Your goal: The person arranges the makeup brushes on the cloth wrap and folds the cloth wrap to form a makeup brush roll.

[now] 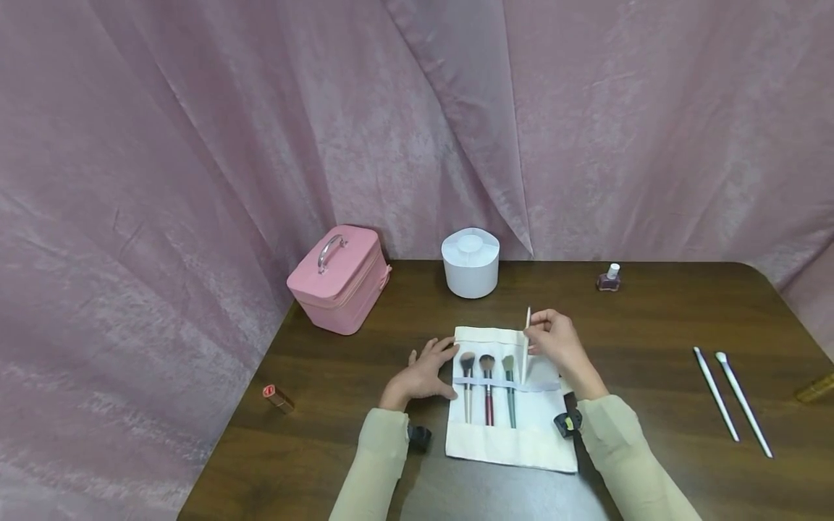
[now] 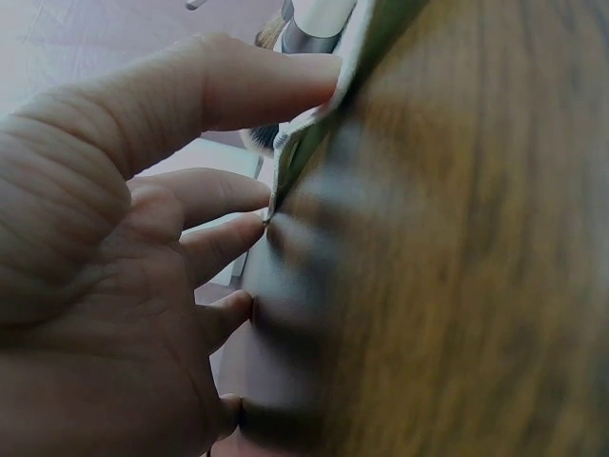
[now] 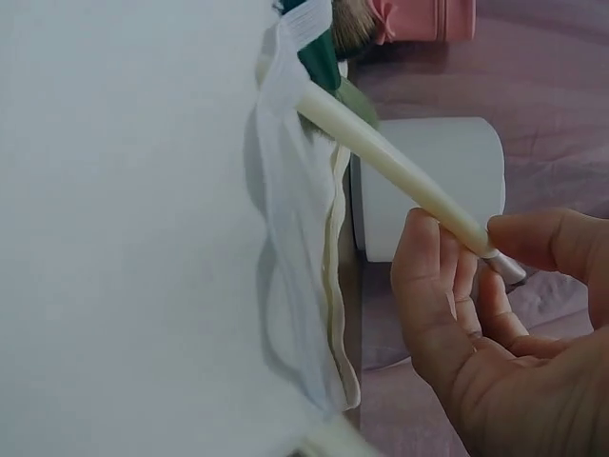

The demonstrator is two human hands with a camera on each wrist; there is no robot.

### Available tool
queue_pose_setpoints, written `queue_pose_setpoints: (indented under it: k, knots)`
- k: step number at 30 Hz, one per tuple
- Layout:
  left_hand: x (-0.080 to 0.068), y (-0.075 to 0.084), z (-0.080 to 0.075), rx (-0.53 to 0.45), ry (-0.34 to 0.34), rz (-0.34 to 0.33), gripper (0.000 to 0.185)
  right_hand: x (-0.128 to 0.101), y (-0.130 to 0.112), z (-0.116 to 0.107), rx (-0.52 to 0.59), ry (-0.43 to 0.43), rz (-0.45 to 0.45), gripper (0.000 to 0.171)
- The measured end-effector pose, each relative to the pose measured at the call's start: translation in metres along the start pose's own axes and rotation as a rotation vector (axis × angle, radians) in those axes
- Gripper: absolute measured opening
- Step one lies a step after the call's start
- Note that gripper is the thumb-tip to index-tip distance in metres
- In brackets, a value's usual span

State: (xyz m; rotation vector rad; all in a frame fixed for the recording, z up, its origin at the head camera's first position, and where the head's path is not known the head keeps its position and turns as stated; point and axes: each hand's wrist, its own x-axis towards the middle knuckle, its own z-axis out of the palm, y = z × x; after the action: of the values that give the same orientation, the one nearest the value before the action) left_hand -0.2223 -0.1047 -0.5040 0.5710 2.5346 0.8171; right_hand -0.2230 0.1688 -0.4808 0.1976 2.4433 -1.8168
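Note:
A white fabric brush roll lies unfolded on the table, with an elastic band across it. Three makeup brushes stand tucked side by side under the band: a pale-handled one, a red-handled one and a green one. My right hand pinches a slim cream-handled brush near its silver end, and the handle's other end passes under the band. Spread out, my left hand touches the roll's left edge with thumb and fingertips.
Two white brushes lie to the right, near a gold tube. At the back stand a pink case, a white round container and a nail polish bottle. A lipstick tube lies left.

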Motion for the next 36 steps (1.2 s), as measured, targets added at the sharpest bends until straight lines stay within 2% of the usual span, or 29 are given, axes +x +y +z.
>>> queue_pose_setpoints:
  k: [21,27,36]
  knots:
    - [0.0032,0.0041,-0.0017,0.002,0.003,-0.006,0.089,-0.0036,0.007,-0.0028,-0.015,-0.103,0.0,0.035]
    - [0.0023,0.0016,-0.0006,-0.005,-0.001,-0.007,0.09,-0.0062,0.0071,-0.0002,-0.04,-0.15,0.025,0.031]
    - [0.0007,0.0007,-0.0002,-0.013,0.001,-0.005,0.09,-0.0088,0.0041,0.004,-0.054,-0.149,0.083,0.02]
